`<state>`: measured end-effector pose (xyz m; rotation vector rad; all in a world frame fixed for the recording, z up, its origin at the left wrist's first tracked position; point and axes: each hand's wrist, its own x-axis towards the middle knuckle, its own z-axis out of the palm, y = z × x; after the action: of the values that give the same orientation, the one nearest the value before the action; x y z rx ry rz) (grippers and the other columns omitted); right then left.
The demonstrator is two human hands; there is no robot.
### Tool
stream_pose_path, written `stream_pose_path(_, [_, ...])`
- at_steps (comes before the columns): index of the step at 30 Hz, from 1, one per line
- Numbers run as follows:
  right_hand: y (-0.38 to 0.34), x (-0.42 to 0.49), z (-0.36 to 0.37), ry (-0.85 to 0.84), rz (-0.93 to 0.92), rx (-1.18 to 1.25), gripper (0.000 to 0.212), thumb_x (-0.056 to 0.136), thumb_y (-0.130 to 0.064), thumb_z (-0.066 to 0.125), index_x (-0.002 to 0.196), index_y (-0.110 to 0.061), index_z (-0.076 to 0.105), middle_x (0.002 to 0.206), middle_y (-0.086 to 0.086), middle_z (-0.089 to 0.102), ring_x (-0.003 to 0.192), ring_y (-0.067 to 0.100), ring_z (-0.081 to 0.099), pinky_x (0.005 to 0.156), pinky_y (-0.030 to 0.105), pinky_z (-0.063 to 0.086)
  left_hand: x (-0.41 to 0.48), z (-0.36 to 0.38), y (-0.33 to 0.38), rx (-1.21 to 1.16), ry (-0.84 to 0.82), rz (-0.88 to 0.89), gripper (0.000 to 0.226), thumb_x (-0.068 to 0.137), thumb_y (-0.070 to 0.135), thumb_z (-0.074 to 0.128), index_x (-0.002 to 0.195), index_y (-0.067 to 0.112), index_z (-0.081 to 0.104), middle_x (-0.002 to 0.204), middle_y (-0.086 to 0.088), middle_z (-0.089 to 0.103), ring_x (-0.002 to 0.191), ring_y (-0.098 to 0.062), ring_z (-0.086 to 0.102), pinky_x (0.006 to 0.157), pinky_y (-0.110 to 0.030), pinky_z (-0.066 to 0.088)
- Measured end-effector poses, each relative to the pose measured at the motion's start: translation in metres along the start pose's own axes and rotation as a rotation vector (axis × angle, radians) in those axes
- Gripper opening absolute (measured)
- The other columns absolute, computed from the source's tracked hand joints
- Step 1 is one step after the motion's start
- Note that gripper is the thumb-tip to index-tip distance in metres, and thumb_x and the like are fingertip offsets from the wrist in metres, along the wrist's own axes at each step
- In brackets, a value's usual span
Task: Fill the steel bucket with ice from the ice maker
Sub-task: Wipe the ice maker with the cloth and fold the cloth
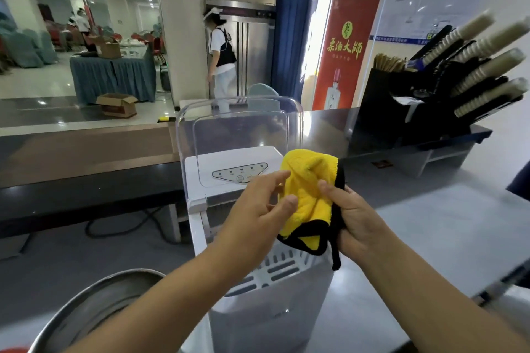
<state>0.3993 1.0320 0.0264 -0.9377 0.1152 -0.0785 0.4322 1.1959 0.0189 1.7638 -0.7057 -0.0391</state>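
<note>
Steel bucket (86, 295) sits nearest me at the lower left, beside the ice maker (272, 324) and partly hidden under my left forearm; what I can see of its inside is bare metal. Above the ice maker, my right grip (355, 218) is clamped on a yellow cloth (309, 180) with black edging, thumb pressed into its folds. My left grip (258, 209) is apart, fingers loosely spread, with the thumb tip touching the cloth's near edge. Below the cloth lies the ice maker's white slotted basket (281, 266). Its clear lid (241, 129) stands raised behind the control panel (241, 173). On the counter (444, 238) to my right stands a black rack of stacked paper cups (459, 66).
</note>
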Motion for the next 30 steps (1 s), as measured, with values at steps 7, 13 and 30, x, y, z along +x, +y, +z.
stream_pose_path(7, [0.018, -0.011, 0.018, 0.045, -0.116, 0.094, 0.057, 0.068, -0.03, 0.076, 0.118, -0.006, 0.064, 0.118, 0.02, 0.066, 0.105, 0.032, 0.066, 0.09, 0.048, 0.052, 0.0, 0.005, 0.01, 0.052, 0.046, 0.031, 0.055, 0.081, 0.047, 0.063, 0.127, 0.055, 0.035, 0.11, 0.031, 0.042, 0.111, 0.002, 0.044, 0.091, -0.025, 0.041])
stream_pose_path(13, [0.025, -0.027, 0.02, 0.137, -0.151, 0.052, 0.042, 0.076, -0.022, 0.061, 0.116, -0.011, 0.065, 0.116, 0.018, 0.067, 0.107, 0.032, 0.064, 0.096, 0.046, 0.048, 0.0, 0.004, 0.005, 0.213, 0.056, 0.067, 0.076, 0.072, 0.063, 0.06, 0.137, 0.056, 0.023, 0.127, 0.025, 0.044, 0.118, -0.003, 0.045, 0.093, -0.037, 0.048])
stream_pose_path(30, [-0.036, -0.018, -0.063, 0.091, -0.145, -0.004, 0.043, 0.073, -0.025, 0.065, 0.114, -0.011, 0.065, 0.112, 0.014, 0.07, 0.098, 0.03, 0.069, 0.083, 0.048, 0.056, 0.05, 0.06, 0.029, 0.077, 0.146, -0.064, 0.009, 0.088, 0.024, 0.057, 0.085, 0.024, 0.065, 0.079, 0.001, 0.067, 0.08, -0.022, 0.062, 0.071, -0.042, 0.053])
